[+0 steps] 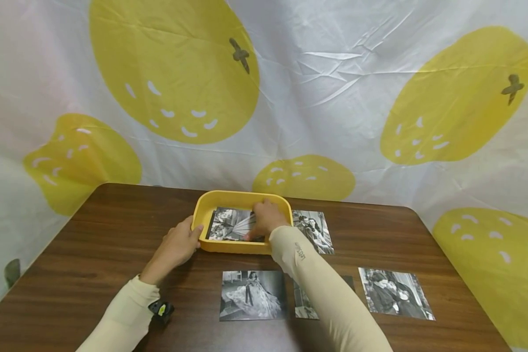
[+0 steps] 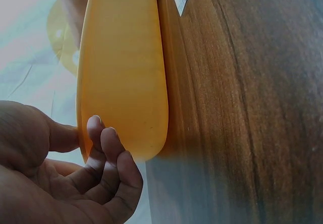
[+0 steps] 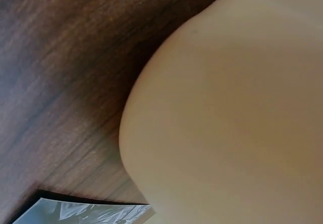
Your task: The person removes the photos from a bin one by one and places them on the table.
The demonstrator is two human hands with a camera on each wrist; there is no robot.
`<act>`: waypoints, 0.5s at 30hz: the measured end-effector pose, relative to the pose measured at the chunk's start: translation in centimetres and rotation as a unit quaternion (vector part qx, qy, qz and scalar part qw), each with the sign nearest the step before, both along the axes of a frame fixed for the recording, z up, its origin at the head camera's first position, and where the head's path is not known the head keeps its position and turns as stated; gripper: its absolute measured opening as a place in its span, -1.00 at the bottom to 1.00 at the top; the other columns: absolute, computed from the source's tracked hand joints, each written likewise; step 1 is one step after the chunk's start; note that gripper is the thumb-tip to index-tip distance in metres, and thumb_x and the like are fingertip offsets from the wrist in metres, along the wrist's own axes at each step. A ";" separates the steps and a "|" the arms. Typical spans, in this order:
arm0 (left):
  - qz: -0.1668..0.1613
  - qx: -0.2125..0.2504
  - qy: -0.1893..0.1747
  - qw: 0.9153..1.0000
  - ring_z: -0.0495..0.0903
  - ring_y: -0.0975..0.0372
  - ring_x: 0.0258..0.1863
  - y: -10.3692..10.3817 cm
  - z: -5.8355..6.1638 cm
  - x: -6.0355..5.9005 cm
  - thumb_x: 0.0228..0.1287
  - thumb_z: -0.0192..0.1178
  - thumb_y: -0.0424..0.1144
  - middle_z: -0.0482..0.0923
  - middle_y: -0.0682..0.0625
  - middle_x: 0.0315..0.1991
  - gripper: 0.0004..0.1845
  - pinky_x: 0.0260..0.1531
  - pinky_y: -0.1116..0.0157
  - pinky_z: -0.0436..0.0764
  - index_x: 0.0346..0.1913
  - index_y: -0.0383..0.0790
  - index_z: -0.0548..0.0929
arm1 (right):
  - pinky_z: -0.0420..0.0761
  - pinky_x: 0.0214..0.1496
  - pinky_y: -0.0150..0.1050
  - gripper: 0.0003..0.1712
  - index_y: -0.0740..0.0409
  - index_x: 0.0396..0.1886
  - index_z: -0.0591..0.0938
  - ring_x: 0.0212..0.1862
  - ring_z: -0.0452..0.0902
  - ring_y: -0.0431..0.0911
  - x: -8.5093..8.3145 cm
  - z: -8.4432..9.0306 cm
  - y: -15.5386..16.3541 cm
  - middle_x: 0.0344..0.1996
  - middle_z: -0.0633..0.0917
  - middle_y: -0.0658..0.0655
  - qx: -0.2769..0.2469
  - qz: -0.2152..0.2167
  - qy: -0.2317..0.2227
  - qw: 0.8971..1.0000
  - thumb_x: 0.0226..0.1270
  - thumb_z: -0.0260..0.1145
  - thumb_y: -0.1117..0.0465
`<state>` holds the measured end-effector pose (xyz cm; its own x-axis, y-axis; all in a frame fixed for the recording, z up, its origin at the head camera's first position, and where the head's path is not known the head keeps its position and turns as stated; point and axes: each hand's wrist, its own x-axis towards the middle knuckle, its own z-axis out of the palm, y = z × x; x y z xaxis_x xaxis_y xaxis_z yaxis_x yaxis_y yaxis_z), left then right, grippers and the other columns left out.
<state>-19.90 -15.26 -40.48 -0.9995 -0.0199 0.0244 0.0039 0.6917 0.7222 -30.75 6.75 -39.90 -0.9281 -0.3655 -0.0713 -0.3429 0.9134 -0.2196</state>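
Observation:
A yellow tray with raised walls stands near the table's back edge. My left hand grips its left end, the thumb over the rim; in the left wrist view the hand has curled fingers against the tray's outer wall. Inside lie black-and-white photos, apparently stacked. My right hand reaches into the tray and holds the photos at their right part, thumb on the near side and fingers on the far side. The fingertips are partly hidden. The right wrist view is mostly blocked by a tan surface.
Black-and-white photos lie on the brown wooden table: one with a gown, one with a couple, one beside the tray, and one partly under the right sleeve. A lemon-patterned cloth hangs behind.

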 end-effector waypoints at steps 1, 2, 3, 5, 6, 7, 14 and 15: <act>0.000 0.001 -0.001 1.000 0.54 0.17 -0.49 0.0 0.0 0.0 0.61 -0.04 -0.22 0.58 -0.07 -0.44 -0.58 -0.50 0.24 0.43 0.31 -0.47 0.39 | 0.52 0.16 0.02 -0.19 0.18 0.03 0.66 0.06 0.52 0.17 -0.1 0.0 0.0 -0.03 0.61 0.23 -0.004 0.001 0.013 1.000 -0.26 0.78 -0.03; 0.001 0.001 -0.002 1.000 0.54 0.16 -0.48 0.0 0.0 0.0 0.61 -0.04 -0.21 0.58 -0.08 -0.44 -0.57 -0.50 0.23 0.43 0.31 -0.47 0.39 | 0.54 0.12 0.00 -0.26 0.18 -0.04 0.67 0.01 0.55 0.15 -0.2 -0.1 0.0 -0.09 0.63 0.21 -0.008 0.001 0.026 1.000 -0.25 0.78 0.00; 0.001 0.001 -0.004 1.000 0.54 0.16 -0.48 0.1 0.0 0.0 0.61 -0.04 -0.21 0.58 -0.08 -0.43 -0.57 -0.49 0.23 0.43 0.32 -0.48 0.38 | 0.57 0.08 -0.01 -0.34 0.18 -0.11 0.67 -0.03 0.58 0.13 -0.3 -0.1 0.1 -0.14 0.65 0.20 -0.011 0.000 0.038 0.999 -0.21 0.77 0.03; 0.002 0.001 -0.008 1.000 0.55 0.16 -0.46 0.1 0.1 0.0 0.61 -0.05 -0.21 0.59 -0.08 -0.42 -0.55 -0.48 0.23 0.44 0.34 -0.48 0.37 | 0.59 0.00 -0.04 -0.52 0.16 -0.20 0.69 -0.11 0.62 0.09 -0.5 0.0 0.2 -0.23 0.70 0.15 -0.018 0.001 0.062 0.998 -0.11 0.71 0.14; 0.002 0.002 -0.009 1.000 0.55 0.16 -0.46 0.1 0.1 0.0 0.61 -0.05 -0.21 0.59 -0.09 -0.42 -0.55 -0.48 0.23 0.44 0.34 -0.48 0.36 | 0.60 -0.03 -0.06 -0.62 0.15 -0.24 0.70 -0.15 0.64 0.07 -0.6 0.1 0.3 -0.27 0.72 0.14 -0.021 0.002 0.074 0.997 -0.06 0.67 0.20; 0.002 0.001 -0.010 1.000 0.56 0.16 -0.46 0.1 0.1 0.0 0.61 -0.05 -0.20 0.60 -0.08 -0.42 -0.54 -0.47 0.22 0.44 0.35 -0.48 0.36 | 0.61 -0.05 -0.07 -0.70 0.16 -0.26 0.72 -0.17 0.65 0.05 -0.6 0.2 0.5 -0.29 0.74 0.13 -0.030 0.003 0.082 0.996 -0.02 0.60 0.27; 0.006 -0.003 -0.016 1.000 0.56 0.16 -0.45 0.1 0.0 -0.2 0.61 -0.06 -0.20 0.61 -0.08 -0.42 -0.54 -0.46 0.22 0.45 0.36 -0.47 0.36 | 0.63 -0.03 -0.08 -0.75 0.22 -0.14 0.78 -0.11 0.68 0.07 -0.4 2.2 2.0 -0.21 0.78 0.17 -0.129 0.004 0.046 0.991 0.16 0.38 0.43; 0.006 -0.001 -0.018 1.000 0.56 0.16 -0.45 0.1 0.0 -0.2 0.61 -0.06 -0.20 0.61 -0.08 -0.42 -0.53 -0.46 0.23 0.45 0.37 -0.47 0.35 | 0.63 -0.04 -0.10 -0.76 0.24 -0.13 0.78 -0.09 0.68 0.07 -0.3 2.6 2.3 -0.20 0.78 0.18 -0.148 0.004 0.033 0.988 0.19 0.39 0.42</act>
